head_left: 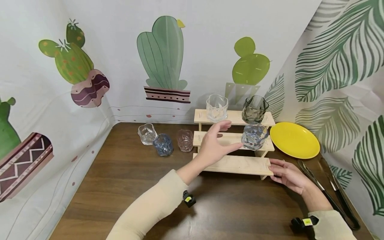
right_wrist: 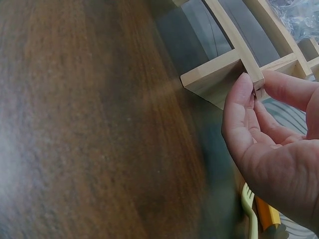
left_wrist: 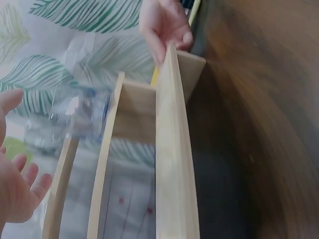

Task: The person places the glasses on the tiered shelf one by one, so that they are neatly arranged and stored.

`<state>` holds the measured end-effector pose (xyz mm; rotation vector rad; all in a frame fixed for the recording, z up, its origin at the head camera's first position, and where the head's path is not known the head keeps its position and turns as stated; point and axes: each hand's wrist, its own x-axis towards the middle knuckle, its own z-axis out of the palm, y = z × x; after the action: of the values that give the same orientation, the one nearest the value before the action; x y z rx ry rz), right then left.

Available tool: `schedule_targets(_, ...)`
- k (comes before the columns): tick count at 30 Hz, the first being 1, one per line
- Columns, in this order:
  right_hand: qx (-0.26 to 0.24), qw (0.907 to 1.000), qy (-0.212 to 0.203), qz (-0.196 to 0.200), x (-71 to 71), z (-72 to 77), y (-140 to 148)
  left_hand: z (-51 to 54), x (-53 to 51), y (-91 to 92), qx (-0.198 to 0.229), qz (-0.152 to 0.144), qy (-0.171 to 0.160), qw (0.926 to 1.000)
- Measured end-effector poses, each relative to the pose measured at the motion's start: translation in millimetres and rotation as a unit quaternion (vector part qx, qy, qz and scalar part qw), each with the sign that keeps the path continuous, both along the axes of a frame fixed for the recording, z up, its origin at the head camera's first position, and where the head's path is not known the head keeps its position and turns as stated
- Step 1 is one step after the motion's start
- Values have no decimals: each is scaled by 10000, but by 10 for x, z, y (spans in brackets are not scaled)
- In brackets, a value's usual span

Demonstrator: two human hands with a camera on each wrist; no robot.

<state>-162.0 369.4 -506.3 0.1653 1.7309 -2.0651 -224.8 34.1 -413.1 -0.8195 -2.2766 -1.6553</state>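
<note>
The left grip (head_left: 213, 146) is released, its fingers spread over the wooden stand (head_left: 237, 165). A pale blue glass (head_left: 255, 137) stands on the middle tier, just right of that grip's thumb tip; I cannot tell whether they touch. The right grip (head_left: 288, 175) pinches the right end of the stand's lowest board between thumb and fingers.

Beyond the left grip, the top tier's front edge runs under a clear glass (head_left: 217, 108) and a smoky glass (head_left: 255, 110), with bare board between them. Three small glasses (head_left: 163, 145) stand on the bench (head_left: 216, 210) to its left, and past them the bench's left edge slants away. Wide brown wood lies in front of the stand, between both grips. On the right grip's far side, a yellow plate (head_left: 295, 140) and black-handled tongs (head_left: 343, 201) crowd the bench's right edge.

Yellow labels (head_left: 307, 221) mark the wrist mounts; their print is too small to read.
</note>
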Motion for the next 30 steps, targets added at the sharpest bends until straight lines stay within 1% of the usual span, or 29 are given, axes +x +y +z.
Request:
schedule_targets(2, -1, 10000, -2, -7, 3, 2, -4, -30, -7, -165, -35, 74, 102, 9999)
schedule_targets(4, 0, 10000, 0, -15, 6, 6, -6, -66, -15, -337, -50, 192, 119, 9997)
schedule_targets(9, -20, 10000, 43, -5, 9, 12, -4, -182, -60, -780, -36, 587, -34, 9983)
schedule_targets(13, -86, 10000, 43, 22, 5, 5, 2, -277, -108, -1124, 51, 935, -107, 9955)
schedule_targets(17, -138, 9999, 21, 13, 4, 1, 6, -369, -143, -1463, 9, 1419, -161, 9898)
schedule_targets(20, -129, 9999, 13, 5, 5, 5, 9, -451, -158, -1696, -145, 1836, -208, 9827)
schedule_targets(23, -117, 9999, 12, 8, 5, 6, 12, -533, -164, -1876, -282, 2193, -370, 9745)
schedule_targets(25, -126, 9999, 10, 23, 1, 3, 12, -599, -170, -1969, -309, 2363, -498, 9699)
schedule_targets(28, -104, 9999, -1, 27, -8, -6, 14, -687, -184, -2061, -280, 2457, -726, 9662)
schedule_targets(30, -90, 10000, 0, 23, -10, -7, 12, -737, -193, -2098, -249, 2452, -829, 9656)
